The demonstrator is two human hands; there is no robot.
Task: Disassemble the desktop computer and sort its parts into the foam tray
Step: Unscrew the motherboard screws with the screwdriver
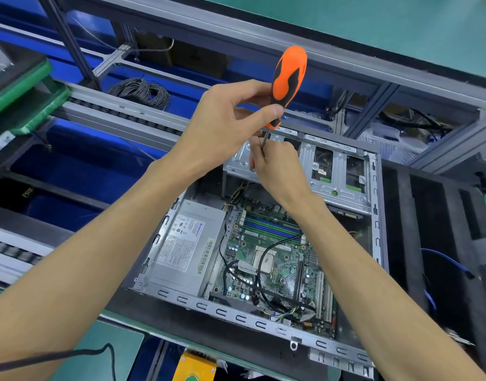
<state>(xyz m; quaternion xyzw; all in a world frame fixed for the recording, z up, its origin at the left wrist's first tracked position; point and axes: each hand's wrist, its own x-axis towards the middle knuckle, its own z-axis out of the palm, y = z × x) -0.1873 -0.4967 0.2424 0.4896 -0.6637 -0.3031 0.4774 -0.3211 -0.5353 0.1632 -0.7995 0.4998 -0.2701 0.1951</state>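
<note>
Green bench with blue bins and aluminium rails behind. Left hand [230,119] gripped the lower handle of an orange-black screwdriver [288,83]; right hand [277,166] pinched its shaft near the tip. Screwdriver stood near upright, handle up and tilted slightly right, tip down at the drive cage [332,171]. Open computer case [263,257] lay flat below, motherboard [277,259] exposed; power supply [186,248] label unreadable. Dark foam tray [429,229] sat right.

Both hands [236,133] on orange screwdriver [288,83], tip seemingly above open computer [263,257].
</note>
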